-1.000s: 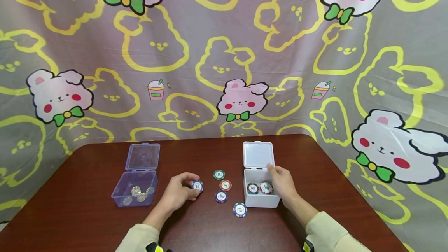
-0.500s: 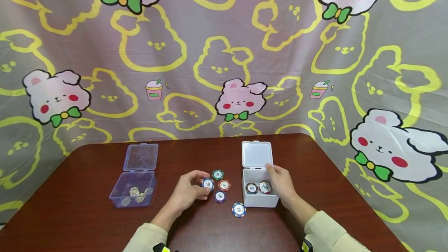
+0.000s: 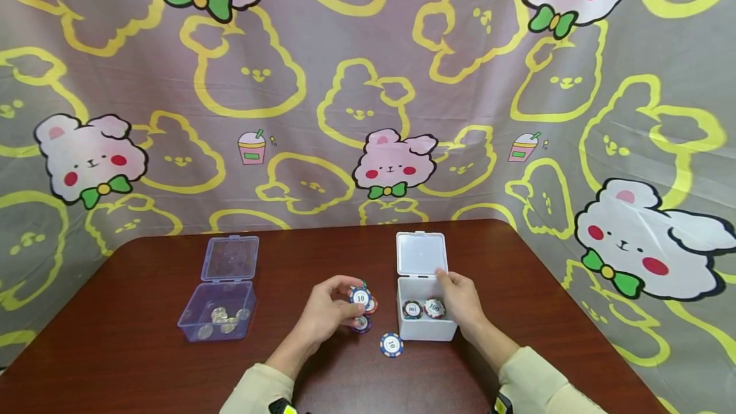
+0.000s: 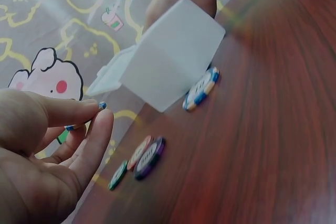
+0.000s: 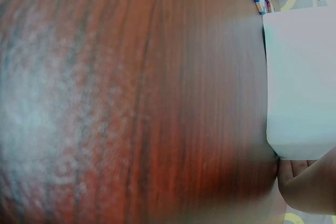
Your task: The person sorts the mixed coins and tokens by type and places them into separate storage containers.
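Between its thumb and fingers my left hand (image 3: 326, 313) pinches a blue poker chip (image 3: 360, 299) marked 10, raised above the table. Partly covered below it lie a red chip (image 3: 373, 305) and a purple chip (image 3: 361, 324); a green chip (image 4: 117, 176) beside them shows in the left wrist view. Another blue chip (image 3: 391, 345) lies by the front left corner of an open white plastic box (image 3: 428, 331). My right hand (image 3: 463, 300) holds that box at its right wall, thumb on the rim. Inside the box are a black chip (image 3: 412, 310) and a red-and-white chip (image 3: 434, 308).
A translucent purple-blue box (image 3: 192, 329) with its lid (image 3: 231, 259) raised stands at the left, several coins (image 3: 225, 319) inside. The dark red wooden table (image 3: 322, 248) meets a patterned cloth (image 3: 310, 107) at the back.
My left hand has carried the blue chip rightward from beside the loose chips to above them. My right hand has stayed at the white box.
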### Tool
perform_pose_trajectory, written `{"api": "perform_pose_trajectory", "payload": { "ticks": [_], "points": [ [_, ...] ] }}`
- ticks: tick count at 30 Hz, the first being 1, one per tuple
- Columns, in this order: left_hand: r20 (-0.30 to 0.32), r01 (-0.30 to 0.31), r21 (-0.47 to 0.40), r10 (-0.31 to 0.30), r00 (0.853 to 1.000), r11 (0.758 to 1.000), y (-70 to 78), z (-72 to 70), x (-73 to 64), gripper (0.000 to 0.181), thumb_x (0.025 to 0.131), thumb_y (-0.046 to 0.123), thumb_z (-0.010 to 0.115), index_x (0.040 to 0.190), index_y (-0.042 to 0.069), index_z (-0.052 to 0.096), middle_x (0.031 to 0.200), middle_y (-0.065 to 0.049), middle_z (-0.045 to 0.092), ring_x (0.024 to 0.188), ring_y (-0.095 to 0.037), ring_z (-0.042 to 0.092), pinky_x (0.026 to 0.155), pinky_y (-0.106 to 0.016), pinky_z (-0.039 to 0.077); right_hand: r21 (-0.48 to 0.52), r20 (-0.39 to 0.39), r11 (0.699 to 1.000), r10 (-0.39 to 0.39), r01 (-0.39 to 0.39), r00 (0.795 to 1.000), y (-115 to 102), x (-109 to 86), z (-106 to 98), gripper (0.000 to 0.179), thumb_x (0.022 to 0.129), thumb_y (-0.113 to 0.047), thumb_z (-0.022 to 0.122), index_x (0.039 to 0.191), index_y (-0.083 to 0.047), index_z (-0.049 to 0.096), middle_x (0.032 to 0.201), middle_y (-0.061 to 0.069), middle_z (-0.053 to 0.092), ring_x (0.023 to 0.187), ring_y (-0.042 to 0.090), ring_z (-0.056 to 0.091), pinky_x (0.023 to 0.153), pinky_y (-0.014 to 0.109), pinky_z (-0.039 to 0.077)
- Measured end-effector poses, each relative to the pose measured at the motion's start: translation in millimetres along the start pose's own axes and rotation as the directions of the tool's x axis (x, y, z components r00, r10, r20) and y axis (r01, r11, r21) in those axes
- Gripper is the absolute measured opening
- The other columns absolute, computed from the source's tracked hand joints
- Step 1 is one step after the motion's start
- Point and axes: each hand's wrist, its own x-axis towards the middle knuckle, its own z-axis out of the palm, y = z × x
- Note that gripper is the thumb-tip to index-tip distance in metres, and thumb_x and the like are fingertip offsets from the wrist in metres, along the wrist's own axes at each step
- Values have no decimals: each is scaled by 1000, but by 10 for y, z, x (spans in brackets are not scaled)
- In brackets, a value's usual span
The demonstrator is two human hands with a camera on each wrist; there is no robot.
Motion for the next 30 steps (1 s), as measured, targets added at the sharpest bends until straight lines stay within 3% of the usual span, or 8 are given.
{"api": "perform_pose_trajectory", "payload": {
  "ticks": [5,12,22,30],
  "points": [
    [15,0,-46,1,1000,999,27,105,18,42,82,-16,71,122,-10,59,96,-15,55,77,-26,70,64,-37,61,-3,4,1000,-3,3,1000,-1,-3,2,46,107,-29,48,113,13,66,101,20,69,103,33,57,92,44,41],
    [26,-14,-86,16,1000,996,44,244,56,43,81,-17,70,122,-12,59,95,-14,51,72,-22,68,65,-37,61,3,11,1000,0,0,1000,-8,-10,-2,46,107,-29,47,114,13,66,102,19,69,103,31,57,92,43,42],
    [73,-5,-163,17,997,987,107,445,96,44,81,-18,70,123,-12,58,93,-13,56,70,-20,68,67,-40,61,-4,14,1000,2,-2,1000,5,-1,-4,44,106,-27,47,113,12,66,103,19,69,103,30,56,91,42,42],
    [98,12,-191,7,995,981,132,608,127,43,82,-18,71,123,-14,59,92,-11,53,70,-21,70,69,-39,61,-10,-3,1000,-8,8,1000,7,4,2,43,106,-28,48,106,9,69,92,14,69,93,26,57,82,35,43]
  ]
}}
